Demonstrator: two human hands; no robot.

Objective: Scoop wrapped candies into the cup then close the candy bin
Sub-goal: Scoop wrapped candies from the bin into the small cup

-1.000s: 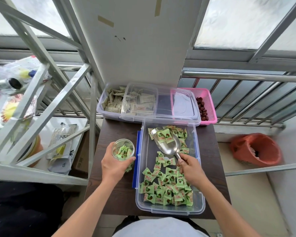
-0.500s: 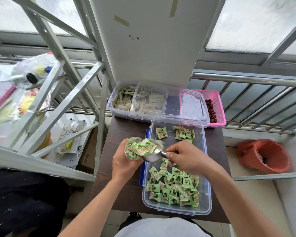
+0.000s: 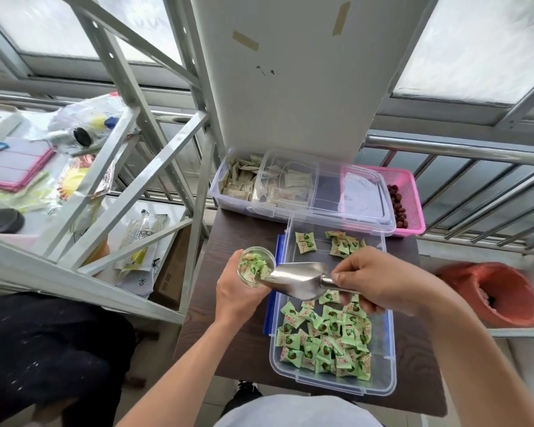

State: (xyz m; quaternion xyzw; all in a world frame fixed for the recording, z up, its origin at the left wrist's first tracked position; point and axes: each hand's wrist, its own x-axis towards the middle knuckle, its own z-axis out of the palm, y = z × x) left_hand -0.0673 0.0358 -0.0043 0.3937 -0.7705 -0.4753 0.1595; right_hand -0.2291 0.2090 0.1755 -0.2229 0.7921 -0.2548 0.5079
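Two hands are working over an open candy bin at the centre of the frame.
Lying lengthwise on the dark wooden table [image 3: 247, 238], the clear candy bin [image 3: 381, 365] is standing uncovered, while its clear lid [image 3: 345, 195] is resting behind it, across a bin of pale sachets [image 3: 238, 192] and a pink basket [image 3: 413, 208]. The right hand [image 3: 379, 278] is curling its fingers around the handle of the metal scoop [image 3: 299, 278] and tilting the scoop's mouth down at the rim of the cup [image 3: 254, 266]. The left hand [image 3: 234, 294] is wrapping around that small clear cup, holding it just left of the bin's blue-clipped edge. Green wrapped candies [image 3: 324, 340] are filling the cup, piling in the bin's lower end and lying in a few loose pieces near its upper end.
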